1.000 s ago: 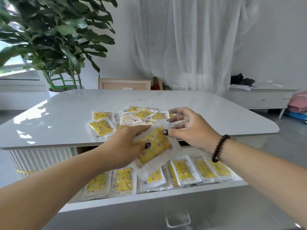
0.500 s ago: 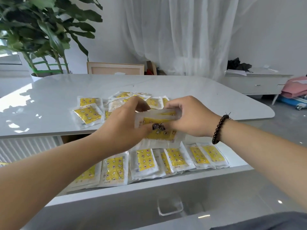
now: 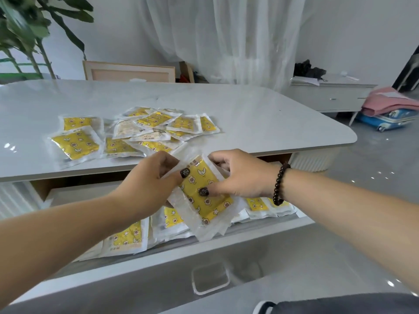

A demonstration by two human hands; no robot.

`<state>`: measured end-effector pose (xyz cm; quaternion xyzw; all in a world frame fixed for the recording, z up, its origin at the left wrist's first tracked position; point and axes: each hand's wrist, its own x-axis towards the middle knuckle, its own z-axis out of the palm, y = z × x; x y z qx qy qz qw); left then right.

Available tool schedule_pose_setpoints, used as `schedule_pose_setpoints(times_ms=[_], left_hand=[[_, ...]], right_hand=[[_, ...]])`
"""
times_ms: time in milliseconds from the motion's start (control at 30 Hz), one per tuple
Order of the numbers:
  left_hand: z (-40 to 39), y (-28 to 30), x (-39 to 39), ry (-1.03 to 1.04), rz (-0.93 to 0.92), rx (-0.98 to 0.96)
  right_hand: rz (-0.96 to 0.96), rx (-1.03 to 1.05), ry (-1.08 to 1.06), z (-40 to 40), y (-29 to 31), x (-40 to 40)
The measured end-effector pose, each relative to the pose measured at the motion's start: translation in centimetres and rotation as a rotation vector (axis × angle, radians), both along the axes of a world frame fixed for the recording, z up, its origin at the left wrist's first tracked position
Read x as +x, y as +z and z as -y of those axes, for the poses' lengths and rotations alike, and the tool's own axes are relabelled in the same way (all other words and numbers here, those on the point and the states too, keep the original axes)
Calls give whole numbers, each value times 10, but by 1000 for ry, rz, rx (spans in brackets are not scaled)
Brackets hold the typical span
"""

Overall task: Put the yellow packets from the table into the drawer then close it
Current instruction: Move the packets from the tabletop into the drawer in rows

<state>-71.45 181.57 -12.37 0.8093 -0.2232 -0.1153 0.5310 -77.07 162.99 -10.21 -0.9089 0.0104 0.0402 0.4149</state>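
You've swung the flat yellow star-printed plastic packet (image 3: 205, 191) lower; your left hand (image 3: 147, 184) and right hand (image 3: 240, 175) pinch it in a shared grip, open white drawer (image 3: 158, 250) directly beneath, ready for release

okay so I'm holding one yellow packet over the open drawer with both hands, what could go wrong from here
1. The yellow packet with clear plastic edges is pinched by the left hand and right hand above the row of packets already in the white drawer. Dropped loosely, it may lie on top and catch when the drawer closes.
2. Many yellow packets remain piled on the glossy white table, so closing now would leave the job unfinished.
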Motion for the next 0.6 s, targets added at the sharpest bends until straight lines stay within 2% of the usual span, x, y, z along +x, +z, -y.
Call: schedule_pose_setpoints(times_ms=[133,200,267,367,433,533,600], left_hand=[[4,-3,3,-11,-44,28],[2,-6,7,-55,-47,86],[-1,-13,11,-124,-47,202],[0,-28,15,-230,-56,400],[3,-39,13,-313,1,529],[17,-54,10,-465,215,764],[33,-66,10,-525,325,826]], right_hand=[[-148,-106,-59,25,-5,5],[-264,-271,-134,48,-13,5],[-372,-431,-249,71,-21,4],[-488,-558,-421,95,-34,0],[-525,-566,-504,110,-44,1],[-554,-463,-596,117,-56,6],[-536,-386,-604,120,-66,14]])
